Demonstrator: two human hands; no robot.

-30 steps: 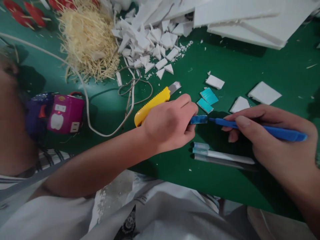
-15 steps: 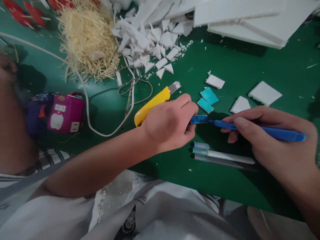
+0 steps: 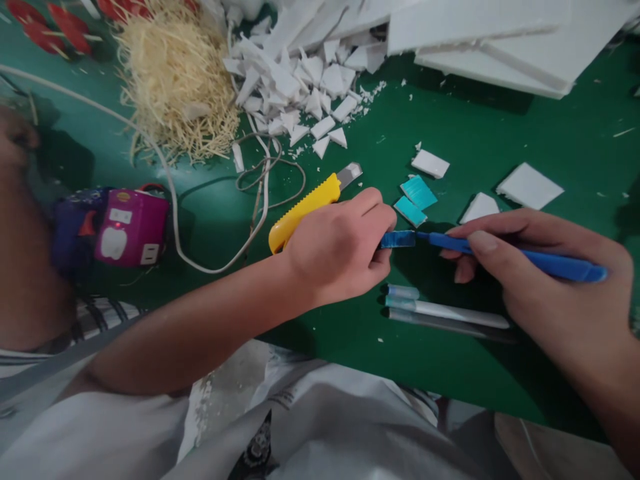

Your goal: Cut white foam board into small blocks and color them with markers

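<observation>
My left hand (image 3: pixel 345 243) is closed on a small blue-coloured foam piece (image 3: pixel 399 239), whose right end sticks out past the fingers. In a writing grip my right hand (image 3: pixel 540 267) holds a blue marker (image 3: pixel 560 265), its tip pointing left at the end of that piece. Whether tip and piece touch, I cannot tell. Just above lie two turquoise-coloured foam pieces (image 3: pixel 419 192). Below, a white marker with a turquoise end (image 3: pixel 450 311) lies beside a loose blue cap (image 3: pixel 403 291). A yellow box cutter (image 3: pixel 305 210), blade out, lies partly behind my left hand.
White foam scraps (image 3: pixel 300 80) are heaped at the back beside thin wooden sticks (image 3: pixel 175 80). Foam sheets (image 3: pixel 490 47) lie back right, cut foam pieces (image 3: pixel 530 187) nearer. A white cable (image 3: pixel 173 200) loops past a pink power adapter (image 3: pixel 133 227). Another person's arm (image 3: pixel 35 247) is at left.
My right hand and the blue marker have shifted very slightly; the marker's tip sits almost where it was, at the piece's right end. My left hand stays still.
</observation>
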